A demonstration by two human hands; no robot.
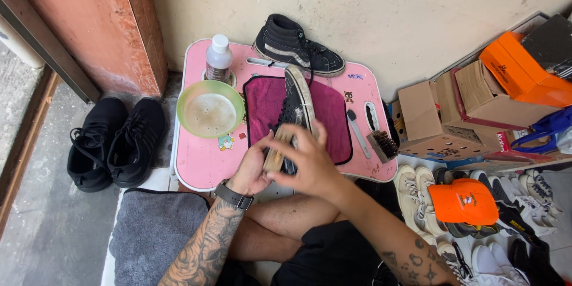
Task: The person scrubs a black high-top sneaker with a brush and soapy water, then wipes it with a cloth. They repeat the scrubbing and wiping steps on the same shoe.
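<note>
Left hand [250, 170] grips heel of black canvas high-top shoe [292, 107] on maroon cloth [330, 113], near front edge of pink folding table [196, 161]. Right hand [307, 161] clasps wooden scrub brush [275, 155] against sole. Best: steady shoe, short firm strokes.

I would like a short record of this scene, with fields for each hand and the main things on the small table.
Left hand: holds the near end of a black sneaker
Right hand: presses a wooden brush on that sneaker
Under the sneaker: maroon cloth
Table: pink, low
Bowl: green, cloudy liquid
Bottle: clear, white cap, behind the bowl
Second sneaker: black high-top, at the table's far edge
Spare brush: right side of the table
</note>
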